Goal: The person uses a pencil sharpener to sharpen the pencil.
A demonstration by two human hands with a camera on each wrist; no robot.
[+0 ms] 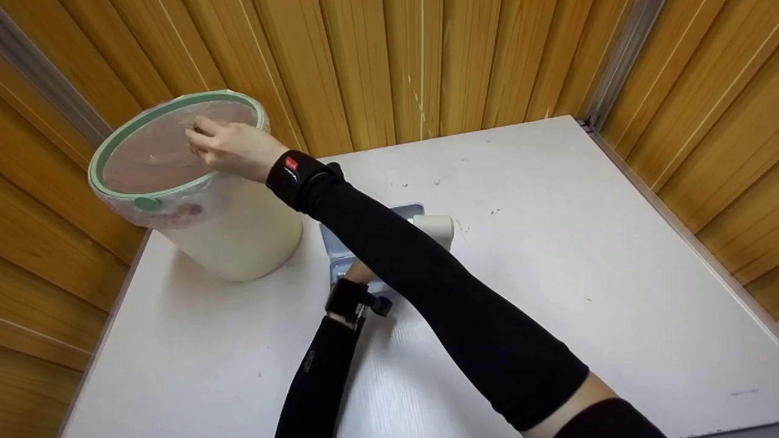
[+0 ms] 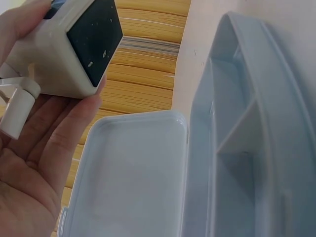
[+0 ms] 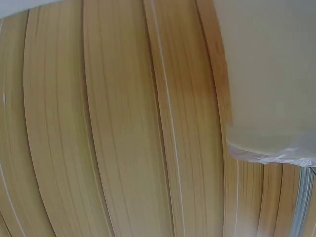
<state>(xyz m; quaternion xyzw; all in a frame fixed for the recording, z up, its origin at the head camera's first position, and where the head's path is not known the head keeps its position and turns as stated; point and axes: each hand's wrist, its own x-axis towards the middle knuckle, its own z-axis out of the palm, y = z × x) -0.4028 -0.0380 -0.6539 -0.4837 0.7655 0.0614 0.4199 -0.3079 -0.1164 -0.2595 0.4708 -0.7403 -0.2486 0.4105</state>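
Bin [image 1: 231, 237] stands at the far left corner of the desk [image 1: 578, 243], a cream tub with a green rim and a clear plastic liner folded over its edge. The right hand [image 1: 228, 149] reaches across to it, arm stretched over the left one, and sits at the far side of the rim, above the open mouth. Its fingers are curled inward with the tips together near the liner; whether they pinch the plastic, hold something small or hold nothing cannot be told from the head view, and the right wrist view shows only the bin's wall, a fringe of liner and the wooden panelling [image 3: 123, 123].

The left hand [image 2: 29, 163] is nearer the person, just right of the bin's base and mostly hidden under the crossing right arm in the head view. Its grip is partly closed: thumb and fingers curl round a small cream block with a dark square face [image 2: 74, 47], which has a short white peg [image 2: 17, 111] on its side. The block is held just above an open pale grey case [image 2: 256, 148] with divided compartments, its lid [image 2: 133, 173] lying flat beside it. The case rests on the desk close to the bin, so the bin lies up and to the left of the block
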